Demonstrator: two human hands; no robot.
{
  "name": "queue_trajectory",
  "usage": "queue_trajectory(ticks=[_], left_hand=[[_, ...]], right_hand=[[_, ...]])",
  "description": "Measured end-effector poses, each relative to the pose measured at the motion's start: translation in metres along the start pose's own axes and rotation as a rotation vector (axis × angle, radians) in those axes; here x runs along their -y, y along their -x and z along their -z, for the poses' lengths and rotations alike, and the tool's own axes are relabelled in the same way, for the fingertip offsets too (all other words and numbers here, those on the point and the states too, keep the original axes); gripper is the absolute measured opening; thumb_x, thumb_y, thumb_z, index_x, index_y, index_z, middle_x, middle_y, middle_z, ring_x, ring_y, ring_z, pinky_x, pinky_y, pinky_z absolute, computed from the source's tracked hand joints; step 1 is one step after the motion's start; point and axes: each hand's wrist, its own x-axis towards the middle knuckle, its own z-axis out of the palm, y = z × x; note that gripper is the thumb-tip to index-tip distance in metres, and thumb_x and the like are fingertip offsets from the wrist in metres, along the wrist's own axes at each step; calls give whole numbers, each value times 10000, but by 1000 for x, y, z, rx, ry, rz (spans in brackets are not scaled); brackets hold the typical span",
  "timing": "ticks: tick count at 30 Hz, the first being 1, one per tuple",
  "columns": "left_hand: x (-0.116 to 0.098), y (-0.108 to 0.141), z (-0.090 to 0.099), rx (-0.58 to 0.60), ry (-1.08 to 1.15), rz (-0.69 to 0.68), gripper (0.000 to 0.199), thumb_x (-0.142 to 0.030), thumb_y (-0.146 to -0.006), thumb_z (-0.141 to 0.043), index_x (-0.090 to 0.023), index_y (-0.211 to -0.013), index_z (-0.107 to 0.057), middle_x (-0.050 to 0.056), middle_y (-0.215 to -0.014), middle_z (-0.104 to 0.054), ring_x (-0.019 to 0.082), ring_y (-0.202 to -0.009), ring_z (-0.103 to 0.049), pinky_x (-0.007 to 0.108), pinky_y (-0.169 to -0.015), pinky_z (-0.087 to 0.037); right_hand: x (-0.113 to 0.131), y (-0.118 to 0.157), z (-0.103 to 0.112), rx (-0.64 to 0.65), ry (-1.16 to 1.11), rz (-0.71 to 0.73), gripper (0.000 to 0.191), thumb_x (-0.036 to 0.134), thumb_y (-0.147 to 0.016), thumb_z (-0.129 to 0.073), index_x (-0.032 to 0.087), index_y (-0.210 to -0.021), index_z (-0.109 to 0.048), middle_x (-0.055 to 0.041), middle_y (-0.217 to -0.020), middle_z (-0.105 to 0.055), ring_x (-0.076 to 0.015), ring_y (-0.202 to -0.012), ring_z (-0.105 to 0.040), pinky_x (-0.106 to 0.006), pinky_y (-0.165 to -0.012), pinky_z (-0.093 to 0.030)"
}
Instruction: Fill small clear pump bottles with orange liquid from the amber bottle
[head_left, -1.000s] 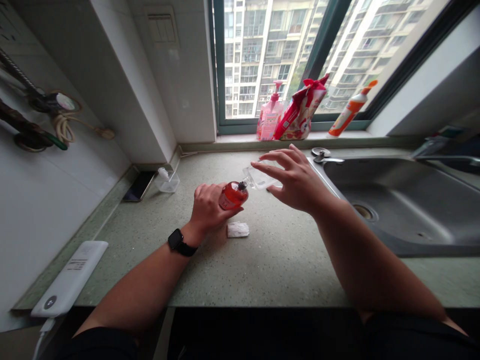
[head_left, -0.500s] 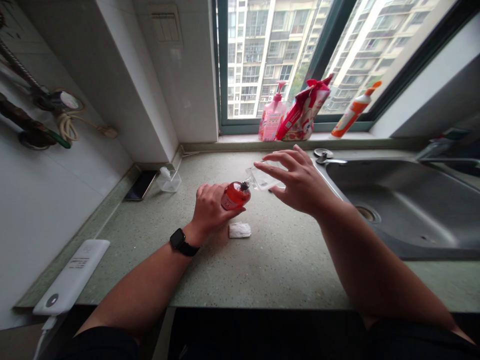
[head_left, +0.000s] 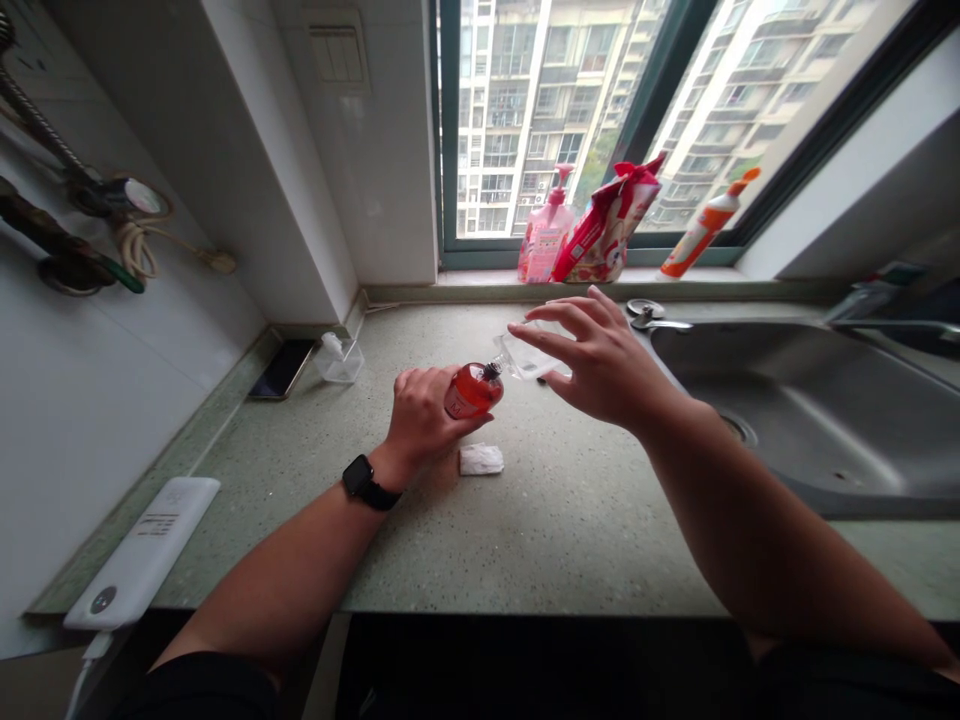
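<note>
My left hand (head_left: 426,412) is wrapped round a bottle of red liquid (head_left: 474,392), tilted so its dark neck points right and away from me. In my right hand (head_left: 589,350) is a clear plastic bottle (head_left: 527,358), lying on its side between thumb and fingers. Its narrow mouth meets or nearly meets the red bottle's neck; whether they touch I cannot tell. A folded white tissue (head_left: 481,460) lies on the counter just below the red bottle. Something small and dark on the counter is partly covered by my right thumb.
A clear container with a white nozzle (head_left: 339,360) and a phone (head_left: 282,369) lie at the back left. A white power bank (head_left: 142,550) is at the left front edge. The steel sink (head_left: 810,400) is on the right. A pink pump bottle (head_left: 545,240), red bag (head_left: 609,225) and orange bottle (head_left: 705,228) line the sill.
Both hands hold the two bottles in nearly the same pose. The view has shifted very slightly; nothing was taken hold of or let go.
</note>
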Motion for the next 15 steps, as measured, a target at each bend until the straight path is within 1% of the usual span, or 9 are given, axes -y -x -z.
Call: queue_trajectory(ticks=[8,15], left_hand=[[0,1,-2,-10,28,2,813,-843,-823,-731,-212,-1333,-684,111,-1136,-788,321,-1039,-700,475,-1007,-426],[0,0,-1,-4,60,13,791,-814,-825,-757,-221,-1342,-673,106,-1157,-788,321,-1070,-704,474,-1017,-426]], right_hand=[[1,-4,3,22,32,13,774,69,-819,-713,395,-1513,-607,-35,-1422,-674,-314,-1357,-544,-635,-1292,-303],[2,-6,4,28,35,15,789,62,-816,-703,402,-1520,-599,-28,-1433,-664,-307,-1367,-541,-642,-1295,-296]])
